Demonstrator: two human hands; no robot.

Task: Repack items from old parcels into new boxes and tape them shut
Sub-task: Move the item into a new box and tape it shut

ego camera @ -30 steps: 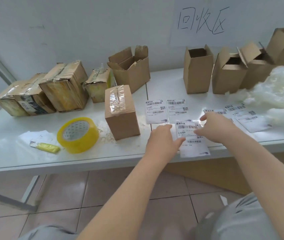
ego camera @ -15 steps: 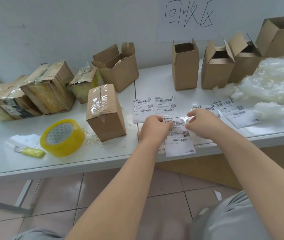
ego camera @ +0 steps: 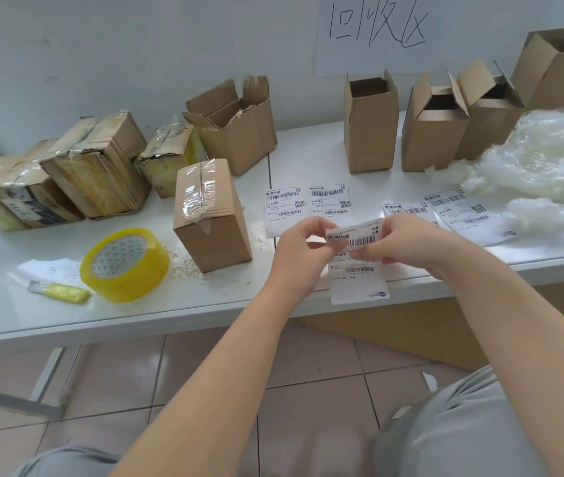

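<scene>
Fingers (ego camera: pixel 313 224) of my left hand (ego camera: pixel 303 249) and right hand (ego camera: pixel 408 242) are clamped on one shipping label (ego camera: pixel 356 237), just below the middle of the frame. The left pinches its upper left corner and the right its upper right edge. The label's top part curls toward me, while its lower end hangs past the front edge of the bench (ego camera: pixel 205 304).

Left of my hands a sealed box (ego camera: pixel 211 218) stands upright, with clear tape along its top. Further left lies the yellow tape roll (ego camera: pixel 124 265), with a small yellow tool (ego camera: pixel 62 292) just beside it. Old parcels (ego camera: pixel 94 166) crowd the upper left. Open boxes (ego camera: pixel 370 125) stand along the wall at upper right, with white stuffing (ego camera: pixel 542 173) heaped at the right edge. More labels (ego camera: pixel 285 211) lie flat behind my hands.
</scene>
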